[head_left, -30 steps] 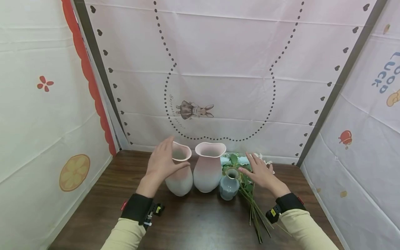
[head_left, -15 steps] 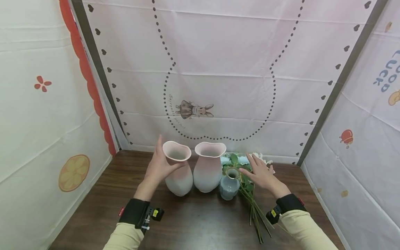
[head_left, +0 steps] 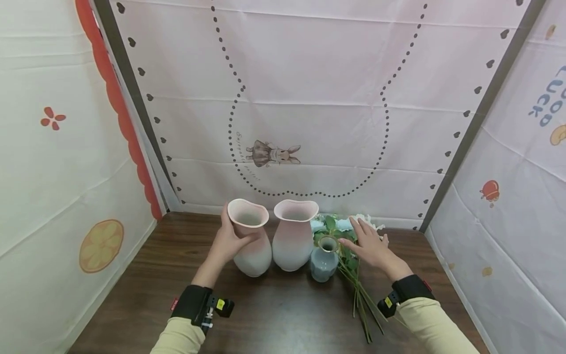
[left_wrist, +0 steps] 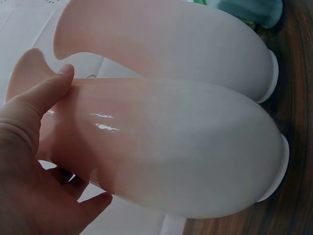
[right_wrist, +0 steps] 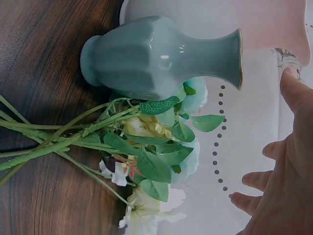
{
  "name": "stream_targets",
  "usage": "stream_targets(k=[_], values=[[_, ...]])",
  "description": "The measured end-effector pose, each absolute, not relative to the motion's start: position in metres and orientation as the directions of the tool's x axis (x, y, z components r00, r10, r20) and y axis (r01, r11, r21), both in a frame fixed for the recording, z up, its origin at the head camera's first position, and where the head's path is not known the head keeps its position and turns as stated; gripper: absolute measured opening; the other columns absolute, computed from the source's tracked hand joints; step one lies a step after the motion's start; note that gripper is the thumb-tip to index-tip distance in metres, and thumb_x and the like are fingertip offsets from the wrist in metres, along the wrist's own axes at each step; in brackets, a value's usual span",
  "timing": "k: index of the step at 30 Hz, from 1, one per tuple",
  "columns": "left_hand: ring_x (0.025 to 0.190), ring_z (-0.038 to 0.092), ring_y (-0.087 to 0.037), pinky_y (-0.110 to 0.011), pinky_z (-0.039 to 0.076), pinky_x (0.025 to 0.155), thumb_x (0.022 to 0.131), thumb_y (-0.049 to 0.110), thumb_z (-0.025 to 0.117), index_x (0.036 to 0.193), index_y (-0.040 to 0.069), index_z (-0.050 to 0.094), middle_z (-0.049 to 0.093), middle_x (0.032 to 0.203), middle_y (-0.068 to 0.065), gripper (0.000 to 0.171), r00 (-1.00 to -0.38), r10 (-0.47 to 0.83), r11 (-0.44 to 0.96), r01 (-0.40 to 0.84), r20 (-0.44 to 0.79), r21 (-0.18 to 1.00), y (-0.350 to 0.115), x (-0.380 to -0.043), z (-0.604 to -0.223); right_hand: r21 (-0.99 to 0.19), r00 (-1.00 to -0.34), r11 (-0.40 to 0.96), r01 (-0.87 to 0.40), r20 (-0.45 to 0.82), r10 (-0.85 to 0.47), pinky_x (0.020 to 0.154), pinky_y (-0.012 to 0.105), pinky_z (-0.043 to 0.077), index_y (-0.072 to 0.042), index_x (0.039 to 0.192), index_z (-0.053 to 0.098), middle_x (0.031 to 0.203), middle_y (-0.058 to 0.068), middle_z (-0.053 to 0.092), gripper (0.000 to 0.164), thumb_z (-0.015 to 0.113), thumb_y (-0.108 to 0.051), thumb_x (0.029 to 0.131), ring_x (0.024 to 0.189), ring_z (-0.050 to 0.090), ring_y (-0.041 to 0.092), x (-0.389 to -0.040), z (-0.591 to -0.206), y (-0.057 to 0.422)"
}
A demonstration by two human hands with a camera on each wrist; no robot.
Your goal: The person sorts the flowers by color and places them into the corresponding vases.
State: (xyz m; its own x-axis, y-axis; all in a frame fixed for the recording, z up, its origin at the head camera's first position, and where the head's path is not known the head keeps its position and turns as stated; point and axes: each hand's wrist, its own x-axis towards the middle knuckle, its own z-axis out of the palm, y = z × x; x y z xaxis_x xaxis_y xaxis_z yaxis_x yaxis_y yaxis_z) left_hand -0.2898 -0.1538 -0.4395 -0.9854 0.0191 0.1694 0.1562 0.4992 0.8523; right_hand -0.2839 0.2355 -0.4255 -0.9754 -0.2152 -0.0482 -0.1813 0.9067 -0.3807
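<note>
My left hand (head_left: 224, 242) is at the neck of the left pink-to-white vase (head_left: 254, 258), which stands upright. In the left wrist view the thumb (left_wrist: 51, 90) lies across the near side of that neck, and the other fingers curl round the far side, partly hidden. A second pink-to-white vase (head_left: 292, 246) with a wavy rim stands close to its right. Beside the small blue-grey vase (head_left: 324, 265) with a gold rim, my right hand (head_left: 375, 250) hovers with spread fingers, holding nothing. Below that hand lie artificial flowers (right_wrist: 156, 152) with green leaves.
Flower stems (head_left: 363, 305) stretch over the dark wooden table (head_left: 274, 314) toward its front right. Printed white cloth walls (head_left: 309, 137) enclose the back and both sides. The blossoms lie near the back wall, behind the small vase.
My left hand first drew back left from in front of the left vase's mouth, then came round its neck. The right hand has stayed in place, and the vases have not moved noticeably.
</note>
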Motion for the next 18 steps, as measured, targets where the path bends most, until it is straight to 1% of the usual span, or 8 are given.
stream_targets(k=[3,6,10,18], values=[[0.144,0.037,-0.038,-0.058,0.032,0.119,0.080,0.032,0.084,0.157,0.012,0.002,0.036,0.153,-0.019,0.114,-0.986,0.024,0.473,0.157,0.165,0.867,-0.153,-0.291,-0.443,-0.390,-0.975,0.902,-0.183,-0.048,-0.218,0.109,0.084,0.003,-0.012,0.161,0.011,0.165,0.025,0.010,0.087,0.043,-0.064,0.098,0.150,0.012,0.051,-0.283,-0.427,0.237],[0.144,0.038,-0.036,-0.058,0.033,0.119,0.081,0.031,0.083,0.155,0.012,0.011,0.038,0.152,-0.017,0.105,-0.987,0.032,0.451,0.155,0.157,0.879,-0.153,-0.292,-0.446,-0.399,-0.974,0.899,-0.184,-0.052,-0.222,0.109,0.084,0.003,-0.012,0.161,0.011,0.166,0.025,0.009,0.087,0.043,-0.064,0.098,0.150,0.012,0.052,-0.282,-0.428,0.239],[0.144,0.038,-0.035,-0.057,0.033,0.119,0.081,0.028,0.084,0.155,0.013,0.016,0.039,0.152,-0.016,0.102,-0.985,0.038,0.424,0.169,0.169,0.890,-0.152,-0.292,-0.449,-0.406,-0.973,0.896,-0.179,-0.060,-0.222,0.109,0.083,0.002,-0.012,0.161,0.011,0.165,0.026,0.010,0.087,0.044,-0.063,0.098,0.149,0.013,0.053,-0.282,-0.430,0.240],[0.144,0.038,-0.033,-0.057,0.033,0.119,0.081,0.033,0.083,0.156,0.017,0.019,0.039,0.153,-0.012,0.100,-0.983,0.014,0.360,0.175,0.182,0.916,-0.152,-0.295,-0.459,-0.390,-0.975,0.905,-0.167,-0.069,-0.210,0.110,0.083,0.004,-0.011,0.161,0.010,0.165,0.026,0.012,0.086,0.045,-0.060,0.099,0.149,0.015,0.053,-0.281,-0.435,0.241]])
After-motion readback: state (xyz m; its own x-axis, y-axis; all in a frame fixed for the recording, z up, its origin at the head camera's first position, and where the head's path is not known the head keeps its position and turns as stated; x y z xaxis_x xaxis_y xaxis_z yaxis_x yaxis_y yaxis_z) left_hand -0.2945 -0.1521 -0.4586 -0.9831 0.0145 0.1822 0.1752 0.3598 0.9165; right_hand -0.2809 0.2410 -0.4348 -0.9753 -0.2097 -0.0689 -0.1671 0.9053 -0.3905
